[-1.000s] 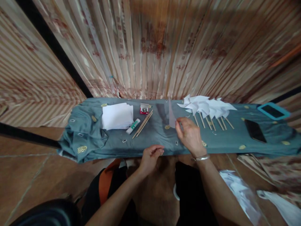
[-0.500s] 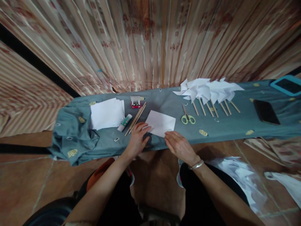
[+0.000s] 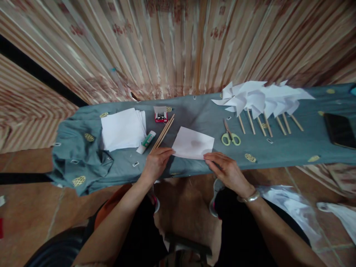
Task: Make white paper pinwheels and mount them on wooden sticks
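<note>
A white sheet of paper (image 3: 193, 142) lies in front of me, its near edge slightly raised. My left hand (image 3: 157, 163) pinches its near left corner between thumb and fingers. At the near right corner, my right hand (image 3: 222, 167) has its fingers closed on the paper too. Just left of the sheet are several thin wooden sticks (image 3: 164, 131), a glue stick (image 3: 146, 142) and a small red box of metal pins (image 3: 161, 115). Scissors with green handles (image 3: 230, 138) rest to the right of the sheet.
A stack of white paper (image 3: 124, 129) sits at the left on the cloth-covered table (image 3: 191, 111). Several paper pinwheels (image 3: 258, 98) on sticks lie at the back right, with a dark phone (image 3: 340, 129) beyond. A clear bag of white paper pieces (image 3: 289, 207) is on the floor.
My left hand has gone from spread fingers beside the paper to pinching its corner. My right hand stays at the right corner. The view has shifted, bringing the right-hand objects nearer the frame's edge.
</note>
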### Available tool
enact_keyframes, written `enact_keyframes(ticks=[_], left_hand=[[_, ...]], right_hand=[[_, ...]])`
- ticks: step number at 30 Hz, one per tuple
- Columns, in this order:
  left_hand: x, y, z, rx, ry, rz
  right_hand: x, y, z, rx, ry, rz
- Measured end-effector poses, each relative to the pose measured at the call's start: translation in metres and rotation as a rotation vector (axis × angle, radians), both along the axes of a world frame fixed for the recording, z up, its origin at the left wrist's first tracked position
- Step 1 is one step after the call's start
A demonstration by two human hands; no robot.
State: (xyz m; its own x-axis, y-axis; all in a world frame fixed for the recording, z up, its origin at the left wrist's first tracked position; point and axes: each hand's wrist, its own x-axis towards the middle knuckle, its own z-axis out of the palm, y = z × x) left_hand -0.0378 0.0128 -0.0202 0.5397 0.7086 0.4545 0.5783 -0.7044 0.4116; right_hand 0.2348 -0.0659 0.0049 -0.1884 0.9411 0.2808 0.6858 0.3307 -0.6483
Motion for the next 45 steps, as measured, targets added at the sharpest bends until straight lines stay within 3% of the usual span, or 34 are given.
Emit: enact_keyframes(ticks=[4,9,16,25,31,45], left_hand=[[0.009,-0.002,-0.002,-0.015,-0.043,-0.037],[0.016,-0.008,-0.001,-0.039,-0.034,-0.065],[0.018,-0.014,0.005,-0.100,0.055,-0.089],[0.019,-0.012,0.010,-0.106,0.073,-0.102],[0.017,-0.013,0.010,-0.135,0.052,-0.100],[0.016,-0.015,0.010,-0.179,0.019,-0.101]], right_hand=[[0.011,0.005,0.014,-0.114,0.207,-0.163],[0.021,0.019,0.020,-0.121,0.219,-0.193],[0.017,0.059,0.008,-0.098,0.176,-0.131],[-0.011,0.106,-0.003,0.014,0.028,-0.077],[-0.025,0.123,-0.008,0.074,-0.102,-0.035],[-0.039,0.132,-0.032,0.072,-0.009,-0.110]])
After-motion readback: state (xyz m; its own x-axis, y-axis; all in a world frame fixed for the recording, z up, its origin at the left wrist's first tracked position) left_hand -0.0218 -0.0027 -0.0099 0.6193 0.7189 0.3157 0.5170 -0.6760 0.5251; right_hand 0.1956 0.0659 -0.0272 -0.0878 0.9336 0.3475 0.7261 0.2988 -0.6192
